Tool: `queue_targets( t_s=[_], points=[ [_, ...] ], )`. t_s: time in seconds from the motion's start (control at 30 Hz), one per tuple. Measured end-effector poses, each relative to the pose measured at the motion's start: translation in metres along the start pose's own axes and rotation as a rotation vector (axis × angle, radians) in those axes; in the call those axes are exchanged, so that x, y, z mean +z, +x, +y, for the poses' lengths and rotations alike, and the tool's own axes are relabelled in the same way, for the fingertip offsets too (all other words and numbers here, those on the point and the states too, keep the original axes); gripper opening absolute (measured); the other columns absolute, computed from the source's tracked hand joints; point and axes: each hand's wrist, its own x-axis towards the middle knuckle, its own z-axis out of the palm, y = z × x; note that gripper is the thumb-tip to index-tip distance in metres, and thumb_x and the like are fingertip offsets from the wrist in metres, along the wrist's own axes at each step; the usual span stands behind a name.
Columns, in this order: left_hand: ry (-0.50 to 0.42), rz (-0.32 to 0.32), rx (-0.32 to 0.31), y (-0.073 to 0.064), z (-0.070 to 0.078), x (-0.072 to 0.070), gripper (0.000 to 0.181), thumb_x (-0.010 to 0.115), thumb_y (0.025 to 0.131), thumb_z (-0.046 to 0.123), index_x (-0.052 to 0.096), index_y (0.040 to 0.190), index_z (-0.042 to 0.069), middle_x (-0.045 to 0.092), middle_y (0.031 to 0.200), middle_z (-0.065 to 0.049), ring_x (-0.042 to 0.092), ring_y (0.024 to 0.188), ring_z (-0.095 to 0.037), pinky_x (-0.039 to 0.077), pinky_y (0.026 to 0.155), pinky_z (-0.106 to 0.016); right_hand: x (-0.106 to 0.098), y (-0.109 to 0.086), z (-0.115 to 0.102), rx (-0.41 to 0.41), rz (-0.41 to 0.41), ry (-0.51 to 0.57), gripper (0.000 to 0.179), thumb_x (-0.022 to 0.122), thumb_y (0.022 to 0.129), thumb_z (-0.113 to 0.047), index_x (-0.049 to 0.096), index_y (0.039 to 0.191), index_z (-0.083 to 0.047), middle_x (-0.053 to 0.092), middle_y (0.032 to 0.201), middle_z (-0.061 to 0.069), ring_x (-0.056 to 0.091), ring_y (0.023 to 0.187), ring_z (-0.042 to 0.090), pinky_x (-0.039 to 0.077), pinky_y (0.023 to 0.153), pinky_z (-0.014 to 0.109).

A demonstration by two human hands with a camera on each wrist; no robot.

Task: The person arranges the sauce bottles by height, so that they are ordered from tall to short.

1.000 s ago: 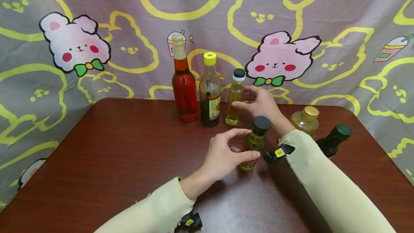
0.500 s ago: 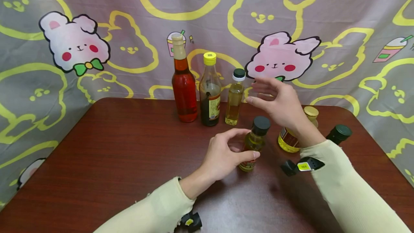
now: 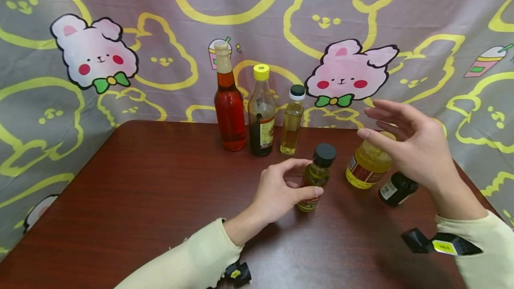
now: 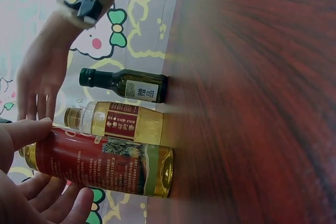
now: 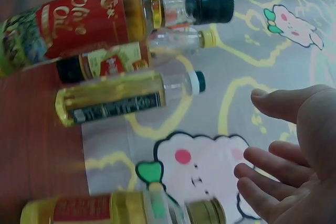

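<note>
My left hand (image 3: 281, 191) grips an olive oil bottle (image 3: 317, 174) with a black cap, thumb on the near side and fingers behind it. In the left wrist view, the red label of the olive oil bottle (image 4: 94, 156) shows, and its base is at the tabletop. My right hand (image 3: 421, 150) is raised at the right with its fingers spread and nothing in them. It is nearest to a gold-capped oil bottle (image 3: 365, 168) and a dark green bottle (image 3: 395, 190), partly covering both in the head view. The right wrist view shows this right hand (image 5: 294, 166) apart from every bottle.
Along the back of the brown table (image 3: 160, 200) stand a tall red bottle (image 3: 230, 115), a yellow-capped sauce bottle (image 3: 261, 128) and a slim bottle of pale oil (image 3: 291, 126) with a green and white cap. A patterned cloth (image 3: 152, 3) hangs behind.
My right hand has let go of the slim pale oil bottle and moved right and toward me. That bottle stays standing at the back. My left hand keeps its place on the olive oil bottle.
</note>
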Motion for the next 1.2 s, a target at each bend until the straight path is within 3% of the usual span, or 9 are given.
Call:
queue_targets(
  t_s=[0.13, 0.43, 0.57, 0.67, 0.77, 0.87, 1.0, 1.2],
  points=[
    [0.006, 0.006, 0.004, -0.001, 0.000, -0.002, 0.051, 0.094, 0.081, 0.019, 0.075, 0.129, 0.021, 0.079, 0.120, -0.001, 0.078, 0.086, -0.009, 0.062, 0.077, -0.023, -0.012, -0.012, 0.011, 0.009, 0.067, 0.044, 0.063, 0.087, 0.089, -0.012, 0.062, 0.147, -0.021, 0.070, 0.122, -0.028, 0.066, 0.109, -0.017, 0.049, 0.090, 0.000],
    [0.010, 0.011, 0.006, -0.002, 0.000, -0.005, 0.052, 0.093, 0.082, 0.019, 0.074, 0.130, 0.020, 0.079, 0.121, -0.002, 0.078, 0.087, -0.009, 0.062, 0.077, -0.023, -0.032, -0.030, 0.044, 0.080, 0.106, 0.134, 0.064, 0.083, 0.089, 0.000, 0.061, 0.147, -0.018, 0.073, 0.120, -0.029, 0.069, 0.107, -0.017, 0.052, 0.085, 0.002],
    [-0.004, 0.003, 0.002, -0.002, -0.001, -0.004, 0.051, 0.093, 0.082, 0.019, 0.074, 0.129, 0.021, 0.080, 0.120, -0.003, 0.079, 0.087, -0.010, 0.063, 0.078, -0.024, -0.037, -0.035, 0.061, 0.097, 0.083, 0.237, 0.062, 0.080, 0.090, 0.004, 0.061, 0.146, -0.016, 0.076, 0.117, -0.025, 0.071, 0.106, -0.014, 0.053, 0.083, 0.003],
    [-0.018, -0.005, 0.000, -0.001, -0.001, -0.003, 0.051, 0.093, 0.082, 0.018, 0.074, 0.129, 0.020, 0.080, 0.120, -0.004, 0.080, 0.088, -0.012, 0.063, 0.078, -0.025, -0.040, -0.040, 0.071, 0.100, 0.058, 0.217, 0.060, 0.079, 0.092, 0.001, 0.060, 0.147, -0.015, 0.077, 0.117, -0.023, 0.070, 0.108, -0.014, 0.051, 0.086, 0.002],
    [-0.028, -0.010, -0.002, -0.002, -0.002, -0.003, 0.051, 0.093, 0.082, 0.018, 0.074, 0.130, 0.020, 0.080, 0.120, -0.004, 0.080, 0.088, -0.013, 0.064, 0.078, -0.026, -0.040, -0.044, 0.080, 0.104, 0.043, 0.083, 0.059, 0.079, 0.095, -0.009, 0.059, 0.150, -0.018, 0.075, 0.116, -0.028, 0.066, 0.110, -0.018, 0.045, 0.090, -0.001],
    [-0.030, -0.012, -0.003, -0.002, -0.002, -0.002, 0.051, 0.093, 0.082, 0.018, 0.074, 0.130, 0.021, 0.079, 0.121, -0.004, 0.080, 0.089, -0.014, 0.064, 0.078, -0.027, -0.039, -0.048, 0.089, 0.119, 0.029, 0.026, 0.058, 0.079, 0.097, -0.016, 0.059, 0.151, -0.020, 0.073, 0.116, -0.032, 0.061, 0.112, -0.021, 0.040, 0.089, -0.002],
    [-0.026, -0.013, -0.007, -0.003, -0.002, -0.002, 0.051, 0.093, 0.082, 0.018, 0.074, 0.130, 0.021, 0.079, 0.123, -0.004, 0.081, 0.090, -0.015, 0.065, 0.079, -0.029, -0.039, -0.051, 0.100, 0.120, -0.006, 0.016, 0.055, 0.080, 0.096, -0.015, 0.062, 0.147, -0.018, 0.074, 0.115, -0.032, 0.064, 0.107, -0.020, 0.044, 0.084, 0.000],
    [-0.028, -0.014, -0.013, -0.004, -0.001, -0.002, 0.052, 0.093, 0.082, 0.017, 0.074, 0.130, 0.022, 0.078, 0.123, -0.004, 0.081, 0.089, -0.015, 0.064, 0.078, -0.028, -0.042, -0.054, 0.117, 0.074, -0.127, 0.053, 0.051, 0.077, 0.095, -0.001, 0.062, 0.143, -0.009, 0.076, 0.121, -0.024, 0.073, 0.103, -0.010, 0.054, 0.078, 0.007]
  ],
)
